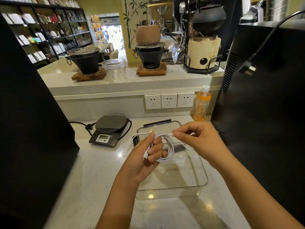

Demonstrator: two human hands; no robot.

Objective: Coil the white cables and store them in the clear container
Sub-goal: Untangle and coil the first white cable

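We've got both hands over the clear container point(202, 169), which sits on the pale surface point(99, 179) in front of us. Left hand point(145, 156) is closed around a coil of white cable point(168, 146): several loops bunched in the fingers, one connector end poking out below the fingertips. Right hand point(198, 139) pinches the cable's other end between thumb and forefinger, just beside the top of the coil. Hands are close together, not touching. One slack loop of cable hangs out to the left of the left hand.

Container looks empty apart from reflections; the coil is held above it, not inside. A clear lid point(171, 124) with a dark clip lies flat just behind the container, partly hidden by the hands; a second white cable bit shows by the right hand, can't tell where it runs.

Around it: a black scale point(110, 128) to the left with its cord trailing, an orange drink bottle point(201, 104) at the back right, three wall sockets point(169, 100) behind. A clear jar point(114, 70) stands on the raised ledge, between two black stoves.
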